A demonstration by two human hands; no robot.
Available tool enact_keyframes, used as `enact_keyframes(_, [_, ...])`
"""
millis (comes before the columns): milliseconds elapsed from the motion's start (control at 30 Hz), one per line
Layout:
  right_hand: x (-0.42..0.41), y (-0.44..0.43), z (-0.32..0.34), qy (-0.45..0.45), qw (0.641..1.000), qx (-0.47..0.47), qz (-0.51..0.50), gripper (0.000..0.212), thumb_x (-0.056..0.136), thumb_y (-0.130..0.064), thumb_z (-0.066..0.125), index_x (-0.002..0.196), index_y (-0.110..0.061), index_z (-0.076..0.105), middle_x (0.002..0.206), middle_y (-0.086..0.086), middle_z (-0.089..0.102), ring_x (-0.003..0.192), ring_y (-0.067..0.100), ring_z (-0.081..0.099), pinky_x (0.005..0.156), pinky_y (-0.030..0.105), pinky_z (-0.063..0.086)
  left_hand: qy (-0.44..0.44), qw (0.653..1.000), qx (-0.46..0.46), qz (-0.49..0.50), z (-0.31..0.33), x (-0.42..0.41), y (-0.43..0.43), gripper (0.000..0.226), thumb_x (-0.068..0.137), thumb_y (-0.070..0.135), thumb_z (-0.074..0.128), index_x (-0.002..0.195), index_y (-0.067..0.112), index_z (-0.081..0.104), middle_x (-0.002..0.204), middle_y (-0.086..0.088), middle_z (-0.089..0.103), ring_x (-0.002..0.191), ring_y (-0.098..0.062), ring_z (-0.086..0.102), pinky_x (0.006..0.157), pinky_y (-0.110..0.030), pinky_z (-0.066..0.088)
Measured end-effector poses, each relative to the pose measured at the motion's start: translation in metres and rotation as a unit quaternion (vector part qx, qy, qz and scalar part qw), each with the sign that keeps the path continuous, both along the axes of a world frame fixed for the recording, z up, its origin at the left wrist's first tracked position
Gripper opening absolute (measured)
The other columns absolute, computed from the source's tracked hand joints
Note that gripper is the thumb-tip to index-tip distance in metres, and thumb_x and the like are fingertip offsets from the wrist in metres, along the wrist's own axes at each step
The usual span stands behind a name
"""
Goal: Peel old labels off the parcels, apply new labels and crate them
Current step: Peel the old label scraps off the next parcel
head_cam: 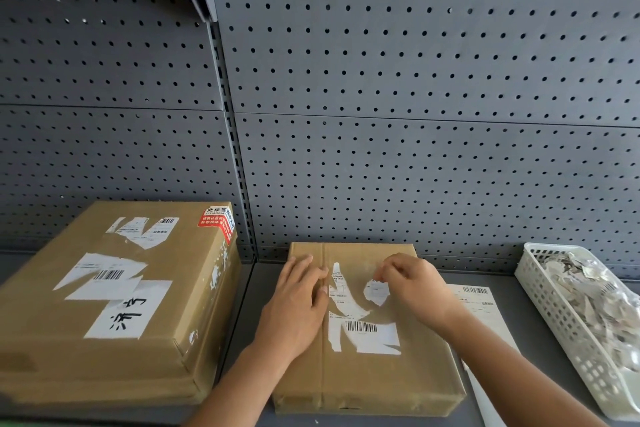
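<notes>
1. Grey pegboard (415, 80) backs a grey shelf (263, 274). The parcel (363, 378) lies flat on the shelf, in front of the person, with its labelled face up.
2. Grip: the right hand (415, 284) pinches the top edge of a torn label scrap (375, 291) between curled fingertips. The left hand (298, 305), just left of the pinch, presses flat on the parcel with straight fingers and holds nothing.
3. Technique, as a judgement: pull the scrap low and slowly back over itself towards the person, because a steep pull is likely to tear it again. Keep the flat hand close to the peel line so that the parcel does not lift.
4. Remaining label: a barcode strip (367, 336) lies nearer the person than the pinch, and a thin strip (337, 283) lies to its left.
5. Axis: the parcel's long axis runs from the person to the pegboard, following the tape seam, and the barcode reads across it.
6. Right of the grip are a new label (481, 302) and a basket (540, 315) of scraps. Far to the left is a larger box (104, 288).
</notes>
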State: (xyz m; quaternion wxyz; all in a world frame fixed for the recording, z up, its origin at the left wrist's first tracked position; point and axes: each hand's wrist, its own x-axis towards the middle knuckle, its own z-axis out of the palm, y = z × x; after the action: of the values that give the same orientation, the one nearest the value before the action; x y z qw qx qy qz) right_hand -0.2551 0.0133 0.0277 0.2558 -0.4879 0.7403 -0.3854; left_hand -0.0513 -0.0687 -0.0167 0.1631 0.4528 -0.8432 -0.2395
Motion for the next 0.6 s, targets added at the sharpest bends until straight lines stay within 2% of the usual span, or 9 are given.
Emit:
enact_keyframes(67, [0.004, -0.011, -0.005, 0.061, 0.998, 0.004, 0.031, 0.019, 0.098, -0.027, 0.056, 0.087, -0.019, 0.069, 0.085, -0.007, 0.069, 0.080, 0.013, 0.063, 0.066, 0.012, 0.044, 0.000, 1.000, -0.002, 0.000, 0.000, 0.000, 0.000, 0.038, 0.107, 0.043, 0.035, 0.143, 0.042, 0.043, 0.163, 0.025, 0.013, 0.150, 0.004, -0.009, 0.112, -0.042, 0.039])
enact_keyframes(133, [0.008, -0.020, -0.008, 0.089, 0.994, 0.005, 0.059, 0.013, 0.099, -0.021, 0.055, 0.098, -0.021, 0.068, 0.090, -0.010, 0.068, 0.081, 0.012, 0.065, 0.069, 0.012, 0.046, 0.001, 1.000, -0.001, -0.002, 0.001, -0.001, 0.001, 0.038, 0.107, 0.042, 0.035, 0.144, 0.042, 0.043, 0.163, 0.025, 0.013, 0.150, 0.004, -0.010, 0.112, -0.041, 0.038])
enact_keyframes(233, [0.014, -0.032, -0.011, 0.146, 0.986, 0.020, 0.074, 0.023, 0.098, -0.015, 0.049, 0.104, -0.030, 0.064, 0.074, -0.013, 0.063, 0.062, 0.011, 0.059, 0.062, 0.025, 0.048, 0.000, 1.000, 0.000, -0.002, 0.001, -0.001, 0.001, 0.038, 0.107, 0.042, 0.036, 0.144, 0.043, 0.043, 0.163, 0.025, 0.012, 0.150, 0.004, -0.010, 0.112, -0.039, 0.038])
enact_keyframes(300, [0.017, -0.039, -0.012, 0.189, 0.978, 0.042, 0.075, 0.026, 0.095, -0.017, 0.043, 0.103, -0.037, 0.059, 0.068, -0.011, 0.060, 0.061, 0.015, 0.058, 0.059, 0.030, 0.046, 0.003, 1.000, -0.001, -0.001, 0.001, -0.001, 0.000, 0.038, 0.107, 0.042, 0.036, 0.144, 0.042, 0.043, 0.163, 0.026, 0.012, 0.149, 0.005, -0.010, 0.112, -0.038, 0.038])
enact_keyframes(400, [0.020, -0.047, -0.012, 0.241, 0.966, 0.052, 0.078, 0.024, 0.096, -0.025, 0.041, 0.106, -0.039, 0.058, 0.077, -0.014, 0.061, 0.066, 0.015, 0.059, 0.061, 0.029, 0.049, 0.007, 1.000, -0.002, -0.001, 0.001, -0.001, 0.000, 0.037, 0.106, 0.041, 0.037, 0.143, 0.043, 0.043, 0.162, 0.026, 0.013, 0.149, 0.006, -0.010, 0.112, -0.039, 0.038])
enact_keyframes(600, [0.026, -0.060, -0.016, 0.285, 0.953, 0.058, 0.083, 0.027, 0.099, -0.032, 0.037, 0.110, -0.039, 0.060, 0.099, -0.015, 0.068, 0.082, 0.018, 0.065, 0.071, 0.031, 0.052, 0.011, 1.000, -0.006, 0.000, 0.001, -0.001, 0.000, 0.037, 0.106, 0.041, 0.038, 0.142, 0.041, 0.045, 0.163, 0.024, 0.013, 0.150, 0.005, -0.009, 0.113, -0.038, 0.038])
